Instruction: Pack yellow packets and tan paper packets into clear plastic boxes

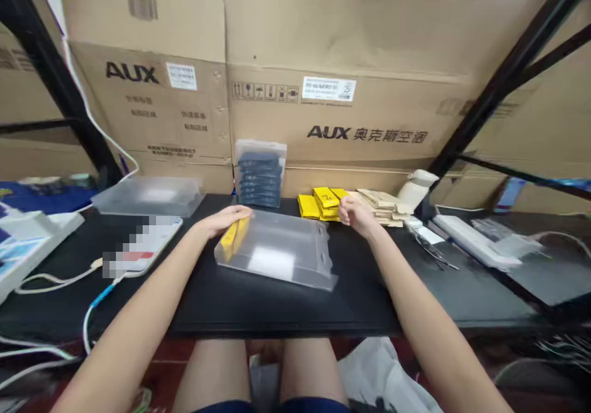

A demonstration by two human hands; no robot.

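A clear plastic box (286,234) lies on the black table in front of me, tilted slightly, with a yellow packet (234,236) at its left end. My left hand (229,217) grips the box at its far left corner, fingers over the edge beside that packet. My right hand (354,214) is closed, its fingers curled at the right side of a pile of yellow packets (323,202). Whether a packet is pinched in those fingers cannot be made out. Directly behind the right hand lies a stack of beige paper packets (381,202).
An upright clear box with dark blue packets (261,176) stands against the cardboard cartons (369,44). At left are another clear box (148,195), a phone-like device (152,247) and white cables. A white bottle (418,188) and power strip (473,240) lie at right.
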